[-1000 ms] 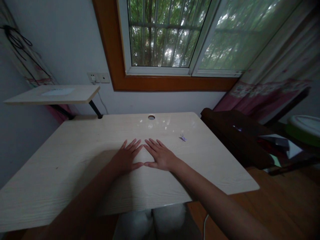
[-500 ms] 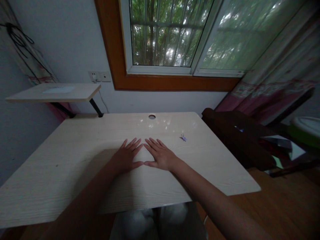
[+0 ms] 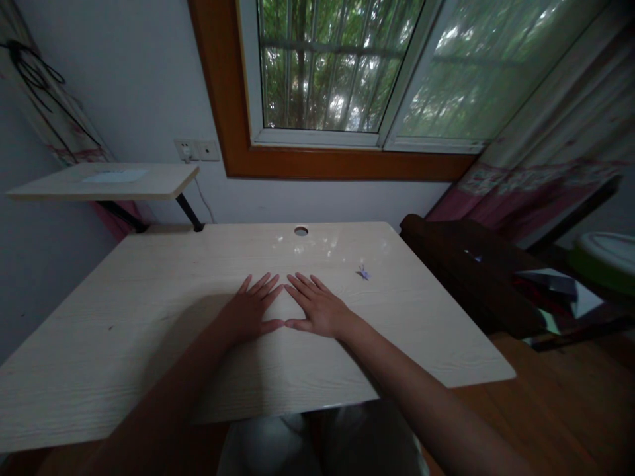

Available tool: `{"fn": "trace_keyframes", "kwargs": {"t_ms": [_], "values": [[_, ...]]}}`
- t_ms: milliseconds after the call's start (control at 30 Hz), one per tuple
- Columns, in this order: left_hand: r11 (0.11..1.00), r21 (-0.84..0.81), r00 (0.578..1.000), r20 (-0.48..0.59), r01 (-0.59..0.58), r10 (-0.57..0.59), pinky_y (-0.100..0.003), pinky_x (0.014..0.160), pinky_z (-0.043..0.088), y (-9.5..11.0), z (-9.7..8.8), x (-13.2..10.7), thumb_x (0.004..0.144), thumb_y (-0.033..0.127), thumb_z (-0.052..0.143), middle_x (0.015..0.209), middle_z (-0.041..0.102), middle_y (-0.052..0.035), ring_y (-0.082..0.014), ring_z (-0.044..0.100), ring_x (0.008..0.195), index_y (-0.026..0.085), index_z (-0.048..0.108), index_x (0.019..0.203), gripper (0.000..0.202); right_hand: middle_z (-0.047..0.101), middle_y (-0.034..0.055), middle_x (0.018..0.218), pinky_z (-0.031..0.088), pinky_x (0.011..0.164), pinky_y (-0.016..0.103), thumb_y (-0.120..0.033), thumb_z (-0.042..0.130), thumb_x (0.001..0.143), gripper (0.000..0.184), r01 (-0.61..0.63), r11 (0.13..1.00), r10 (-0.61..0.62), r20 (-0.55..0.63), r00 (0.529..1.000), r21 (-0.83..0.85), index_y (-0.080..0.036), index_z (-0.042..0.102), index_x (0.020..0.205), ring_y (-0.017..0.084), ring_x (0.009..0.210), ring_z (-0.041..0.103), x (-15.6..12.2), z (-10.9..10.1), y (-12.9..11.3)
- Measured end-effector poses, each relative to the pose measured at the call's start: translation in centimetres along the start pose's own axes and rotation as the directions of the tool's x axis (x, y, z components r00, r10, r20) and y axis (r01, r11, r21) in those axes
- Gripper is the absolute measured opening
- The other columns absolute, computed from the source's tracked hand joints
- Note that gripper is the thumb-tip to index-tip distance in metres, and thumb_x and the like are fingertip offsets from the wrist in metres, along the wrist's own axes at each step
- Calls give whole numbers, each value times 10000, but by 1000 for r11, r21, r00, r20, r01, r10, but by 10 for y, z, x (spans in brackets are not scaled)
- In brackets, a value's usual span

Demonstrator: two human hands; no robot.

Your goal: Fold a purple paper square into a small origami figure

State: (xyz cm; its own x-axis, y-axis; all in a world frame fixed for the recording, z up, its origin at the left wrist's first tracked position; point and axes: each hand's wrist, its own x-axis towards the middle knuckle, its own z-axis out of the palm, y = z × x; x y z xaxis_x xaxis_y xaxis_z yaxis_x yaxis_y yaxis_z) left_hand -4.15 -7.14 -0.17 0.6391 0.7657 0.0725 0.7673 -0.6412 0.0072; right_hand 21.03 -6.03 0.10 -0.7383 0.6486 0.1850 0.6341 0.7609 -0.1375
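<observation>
My left hand [image 3: 253,309] lies palm down on the pale wooden desk [image 3: 198,264], its fingers spread. Beside it my right hand [image 3: 316,307] rests flat as well, fingers apart. The two thumbs meet at their tips, and the index fingertips touch or nearly touch, leaving a small gap of desktop between the hands. Neither hand holds anything. A small purple folded-paper-like piece [image 3: 364,272] sits on the desk, beyond my right hand and to its right; its exact kind is too small to make out.
A raised shelf [image 3: 109,182] on black legs stands at the desk's back left, with a pale sheet on it. Near the back edge is a round cable hole [image 3: 301,231]. Dark wooden furniture [image 3: 461,264] holding papers stands to the right. A window [image 3: 342,66] is behind.
Both hands keep their place and pose on the desk. The view has shifted very slightly, and my legs below the desk edge look a little moved.
</observation>
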Motion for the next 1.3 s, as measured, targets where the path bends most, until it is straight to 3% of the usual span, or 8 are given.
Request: {"fn": "trace_keyframes", "kwargs": {"t_ms": [1300], "values": [[1000,3,1000,-24,-14,14,-529,1197,36,0,1,-1,892,721,304,1624,168,-99,-281,116,1505,220,223,1541,823,224,140,1600,157,1199,546,-734,422,869,890,3,1000,-3,-16,1000,-14,-182,237,1541,313,1487,182,-1,2,0]]}}
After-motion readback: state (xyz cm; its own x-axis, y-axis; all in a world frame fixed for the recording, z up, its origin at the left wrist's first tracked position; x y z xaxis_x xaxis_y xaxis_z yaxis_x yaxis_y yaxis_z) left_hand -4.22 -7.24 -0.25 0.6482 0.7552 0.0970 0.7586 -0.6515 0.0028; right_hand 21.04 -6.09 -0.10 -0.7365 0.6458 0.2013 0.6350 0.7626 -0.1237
